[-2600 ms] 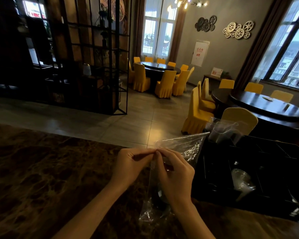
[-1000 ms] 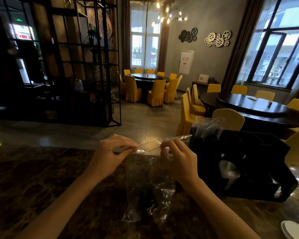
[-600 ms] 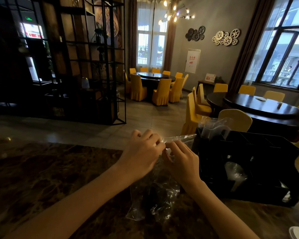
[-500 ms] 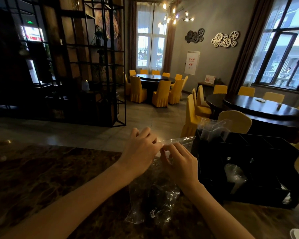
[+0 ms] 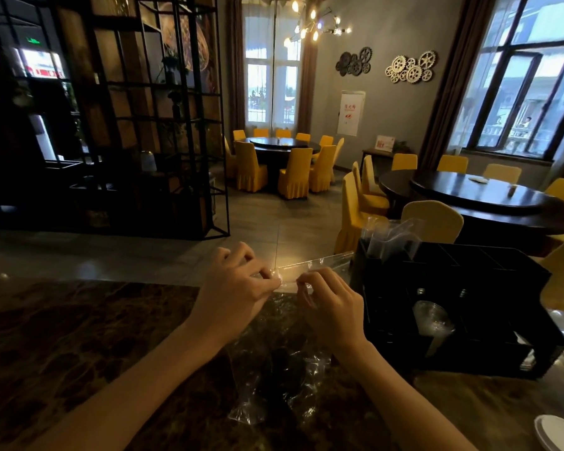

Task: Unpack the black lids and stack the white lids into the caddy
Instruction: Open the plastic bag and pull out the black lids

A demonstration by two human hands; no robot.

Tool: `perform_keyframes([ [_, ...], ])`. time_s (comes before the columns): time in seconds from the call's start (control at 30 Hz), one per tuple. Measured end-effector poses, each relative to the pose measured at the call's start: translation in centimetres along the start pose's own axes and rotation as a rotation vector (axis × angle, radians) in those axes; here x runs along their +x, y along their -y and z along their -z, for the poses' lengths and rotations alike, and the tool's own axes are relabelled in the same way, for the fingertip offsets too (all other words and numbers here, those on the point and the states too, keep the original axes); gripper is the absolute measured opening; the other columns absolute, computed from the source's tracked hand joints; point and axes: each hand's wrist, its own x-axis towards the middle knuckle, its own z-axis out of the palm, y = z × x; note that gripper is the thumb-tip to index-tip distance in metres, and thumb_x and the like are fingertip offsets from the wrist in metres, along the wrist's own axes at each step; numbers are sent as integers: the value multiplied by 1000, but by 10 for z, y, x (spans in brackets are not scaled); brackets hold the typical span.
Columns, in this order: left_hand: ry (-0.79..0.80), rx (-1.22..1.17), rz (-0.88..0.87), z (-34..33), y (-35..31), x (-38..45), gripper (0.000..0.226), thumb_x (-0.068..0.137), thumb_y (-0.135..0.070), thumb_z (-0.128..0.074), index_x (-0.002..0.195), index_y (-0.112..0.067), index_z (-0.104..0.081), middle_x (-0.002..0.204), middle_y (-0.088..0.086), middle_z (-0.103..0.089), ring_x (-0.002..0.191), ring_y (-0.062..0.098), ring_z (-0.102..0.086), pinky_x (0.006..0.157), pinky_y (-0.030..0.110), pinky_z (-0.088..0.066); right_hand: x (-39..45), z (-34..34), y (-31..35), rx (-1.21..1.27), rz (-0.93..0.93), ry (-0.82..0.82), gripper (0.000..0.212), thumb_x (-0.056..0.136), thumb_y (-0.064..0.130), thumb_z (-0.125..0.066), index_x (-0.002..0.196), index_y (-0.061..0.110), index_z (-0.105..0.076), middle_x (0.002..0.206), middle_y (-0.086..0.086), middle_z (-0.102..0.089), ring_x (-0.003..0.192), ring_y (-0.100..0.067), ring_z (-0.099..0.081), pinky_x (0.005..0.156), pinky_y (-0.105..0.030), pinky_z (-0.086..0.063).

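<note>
A clear plastic bag (image 5: 274, 379) stands on the dark marble counter (image 5: 62, 346), with dark lids dimly visible inside near its bottom. My left hand (image 5: 235, 294) and my right hand (image 5: 332, 307) each pinch the bag's top edge, fingertips almost touching. A black compartmented caddy (image 5: 502, 288) sits just right of my right hand, holding clear plastic cups (image 5: 432, 320) in a front slot and clear bags (image 5: 391, 236) at its back left corner. White lids (image 5: 560, 434) lie stacked at the bottom right corner of the view.
Beyond the counter's far edge lies a tiled floor with round dark tables (image 5: 476, 196) and yellow-covered chairs (image 5: 352, 216). A black metal shelf unit (image 5: 163, 125) stands at the left.
My hands pulled apart along the bag's top edge, came back together, and now pinch it slightly apart again. The bag stays upright on the counter.
</note>
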Motion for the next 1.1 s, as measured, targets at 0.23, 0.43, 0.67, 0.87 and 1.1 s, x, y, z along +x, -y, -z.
perform_keyframes([
  [0.23,-86,-21,-29,1,3,-5,23,71,-23,-87,93,-25,-81,83,-5,-74,80,25,-64,65,42,-50,2,-1,-11,-3,7,-38,18,74,4,-90,85,8,-77,86,-5,-75,65,-18,-70,40,-32,-54],
  [0.43,-86,-58,-35,-1,1,-6,20,71,-21,-84,91,-21,-82,82,-1,-74,75,19,-68,70,32,-50,0,-1,-27,12,21,-91,4,89,9,-72,87,9,-76,87,-3,-74,66,-16,-69,40,-31,-53],
  [0.67,-65,-67,-43,-3,1,-7,27,65,-12,-88,91,-16,-82,80,2,-74,70,18,-69,67,22,-46,-6,1,-39,7,1,-118,11,80,9,-88,84,9,-77,85,-3,-75,64,-15,-69,41,-29,-53],
  [0.87,94,-26,42,1,-13,2,40,62,-14,-94,98,-21,-79,88,-1,-75,78,18,-69,70,31,-55,-8,6,-37,51,-78,-139,10,83,13,-87,84,9,-78,87,-3,-76,64,-14,-70,42,-29,-54],
  [1.1,527,128,66,-6,-49,41,99,77,-51,-77,152,-34,-15,153,-1,-33,143,23,-29,114,61,-24,-9,2,-36,10,-87,-141,16,77,10,-90,83,10,-75,82,-3,-74,60,-12,-64,41,-25,-49],
])
